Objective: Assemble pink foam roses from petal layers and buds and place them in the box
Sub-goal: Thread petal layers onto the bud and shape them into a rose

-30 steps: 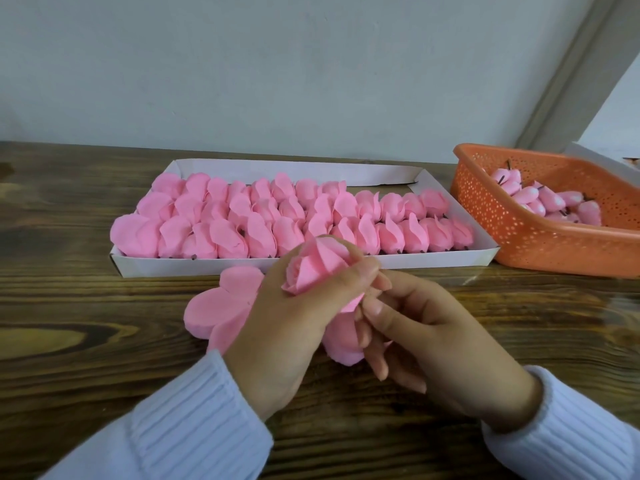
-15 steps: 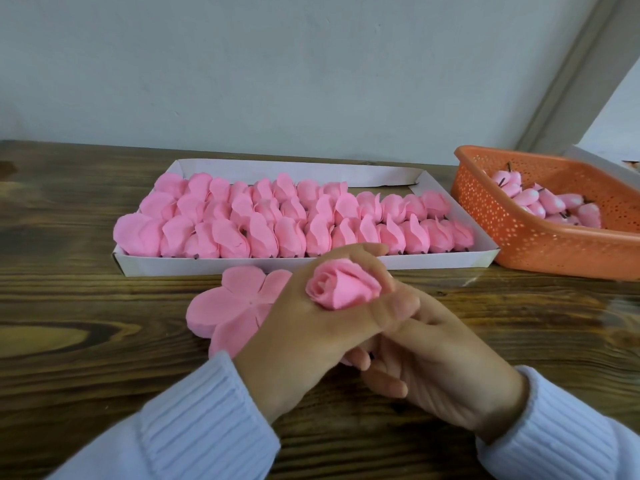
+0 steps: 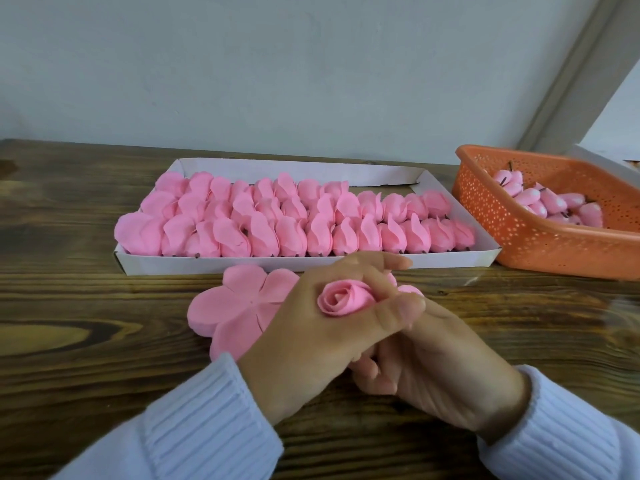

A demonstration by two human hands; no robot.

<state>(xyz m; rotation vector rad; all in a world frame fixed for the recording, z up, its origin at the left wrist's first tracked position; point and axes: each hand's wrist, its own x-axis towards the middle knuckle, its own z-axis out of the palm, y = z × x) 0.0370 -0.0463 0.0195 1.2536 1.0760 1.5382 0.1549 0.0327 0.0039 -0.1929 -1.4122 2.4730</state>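
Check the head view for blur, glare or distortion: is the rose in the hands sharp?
Head view: soft, even light, no hard shadows; the rose in the left hand is fairly sharp, fine texture slightly smeared. Head view: faint sheen on the wooden table beside the orange basket; wide-angle bowing along the table's far edge.

Illumination: soft, even daylight; brightness moderate. Source: suggested at upper right, where a white patch (image 3: 620,126) is nearly blown out. Glare: a pale sheen is noted on the bench (image 3: 512,299). Shadows: faint, diffuse, cast under the left hand (image 3: 311,344) and right hand (image 3: 446,372). Distortion: the bench's far edge is bowed. Focus: best held on the rose (image 3: 346,297); sleeves (image 3: 207,427) are slightly blurred.
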